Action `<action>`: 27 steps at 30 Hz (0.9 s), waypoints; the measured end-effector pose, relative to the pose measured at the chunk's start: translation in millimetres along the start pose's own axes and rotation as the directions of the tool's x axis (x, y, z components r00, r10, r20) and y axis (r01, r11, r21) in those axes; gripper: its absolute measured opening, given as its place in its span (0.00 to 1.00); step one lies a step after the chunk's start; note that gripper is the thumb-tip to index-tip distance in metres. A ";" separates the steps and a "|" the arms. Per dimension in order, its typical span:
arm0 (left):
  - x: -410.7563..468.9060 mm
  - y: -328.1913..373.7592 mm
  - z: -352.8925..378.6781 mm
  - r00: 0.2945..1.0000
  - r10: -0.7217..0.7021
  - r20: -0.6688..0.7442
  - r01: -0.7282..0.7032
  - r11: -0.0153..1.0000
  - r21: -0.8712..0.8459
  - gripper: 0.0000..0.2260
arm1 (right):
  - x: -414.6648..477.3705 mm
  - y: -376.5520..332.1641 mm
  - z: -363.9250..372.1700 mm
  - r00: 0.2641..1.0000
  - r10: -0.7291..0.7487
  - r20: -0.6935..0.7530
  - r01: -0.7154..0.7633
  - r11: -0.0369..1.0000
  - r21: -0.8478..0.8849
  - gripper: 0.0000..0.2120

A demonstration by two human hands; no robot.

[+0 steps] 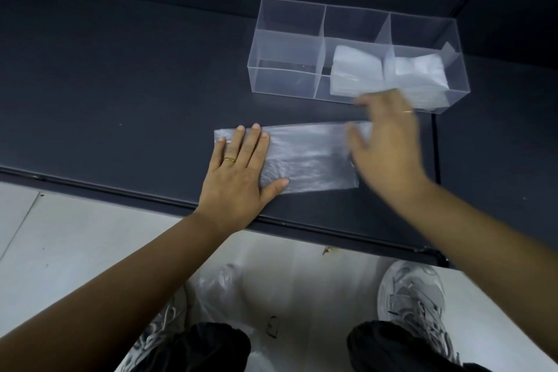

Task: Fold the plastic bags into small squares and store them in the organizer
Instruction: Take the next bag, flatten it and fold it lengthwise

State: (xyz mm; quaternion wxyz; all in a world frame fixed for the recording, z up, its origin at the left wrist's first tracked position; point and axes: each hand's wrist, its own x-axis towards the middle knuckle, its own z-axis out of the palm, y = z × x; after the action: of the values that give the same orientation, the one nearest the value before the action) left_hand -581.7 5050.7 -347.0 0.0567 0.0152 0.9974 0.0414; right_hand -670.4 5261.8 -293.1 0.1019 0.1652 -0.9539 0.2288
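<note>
- Plastic bag (311, 160), folded into a strip, lies flat on the dark table (120, 84) under both hands.
- Left hand (238, 172) pins its left end, fingers straight and flat; that anchor should stay firm.
- Right hand (383, 142), blurred, hovers over the other end, fingers spread, gripping nothing visible; fold toward the left fingertips, edges matched.
- Beyond the right fingertips, the clear organizer (287, 69) holds folded bags (356, 69) in its middle and right compartments.

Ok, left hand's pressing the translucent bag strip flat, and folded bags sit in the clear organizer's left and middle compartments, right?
No: the head view shows the white folded bags in the middle and right compartments of the clear plastic organizer; the left one is empty. The left hand does press the translucent plastic bag strip flat.
</note>
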 end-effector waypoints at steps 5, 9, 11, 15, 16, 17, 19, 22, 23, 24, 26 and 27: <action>-1.1 -1.6 -1.8 0.999 0.030 0.021 -0.030 1.000 0.005 0.37 | -29.4 -65.8 55.7 0.841 -0.289 0.457 0.229 0.956 0.182 0.26; -1.4 -2.5 -5.6 1.000 0.015 0.027 -0.015 1.000 0.002 0.42 | -22.3 -21.6 65.2 0.864 -0.170 0.474 0.250 0.962 -0.112 0.30; -4.2 -4.9 -6.7 1.000 0.010 0.024 -0.010 1.000 -0.002 0.44 | -20.7 6.6 56.9 0.881 -0.113 0.460 0.227 0.953 -0.201 0.31; -12.3 -16.3 -9.0 1.000 -0.026 -0.005 0.026 0.999 -0.027 0.47 | -20.6 51.7 36.3 0.895 -0.005 0.446 0.154 0.942 -0.299 0.36; -15.1 -20.3 -9.6 0.999 -0.041 -0.007 0.041 0.999 -0.035 0.48 | -18.9 59.4 31.9 0.898 0.020 0.440 0.131 0.942 -0.310 0.37; -17.9 -24.5 -10.3 0.998 -0.058 -0.007 0.057 0.998 -0.039 0.48 | -16.9 66.0 27.9 0.899 0.046 0.436 0.108 0.941 -0.321 0.38; -23.2 -32.5 -11.9 0.996 -0.089 0.002 0.089 0.995 -0.034 0.50 | -14.8 75.5 21.5 0.898 0.096 0.430 0.062 0.938 -0.340 0.38; -26.3 -38.8 -14.9 0.993 -0.117 0.011 0.117 0.992 -0.056 0.52 | -15.5 75.5 11.6 0.917 0.139 0.374 -0.007 0.943 -0.334 0.33; -25.9 -38.5 -16.0 0.994 -0.110 0.006 0.111 0.991 -0.077 0.52 | -18.4 72.4 7.7 0.941 0.109 0.319 -0.009 0.954 -0.300 0.31; -25.0 -36.8 -16.9 0.997 -0.083 -0.008 0.081 0.992 -0.101 0.51 | -22.9 67.3 3.1 0.964 0.040 0.262 0.023 0.973 -0.231 0.29; -23.0 -27.9 -18.9 0.997 0.041 -0.059 -0.049 0.988 -0.146 0.47 | -32.4 53.7 -6.0 0.959 -0.146 0.242 0.161 0.986 -0.043 0.21; -22.1 -21.0 -19.1 0.990 0.121 -0.076 -0.133 0.977 -0.165 0.44 | -37.8 49.0 -8.6 0.935 -0.223 0.277 0.226 0.974 0.024 0.17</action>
State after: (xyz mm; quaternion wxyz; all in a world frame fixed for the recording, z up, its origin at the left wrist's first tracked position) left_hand -562.5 5027.4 -327.5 0.0224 0.0727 0.9886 0.1302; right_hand -652.2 5317.3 -315.5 -0.0067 0.3030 -0.9346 0.1863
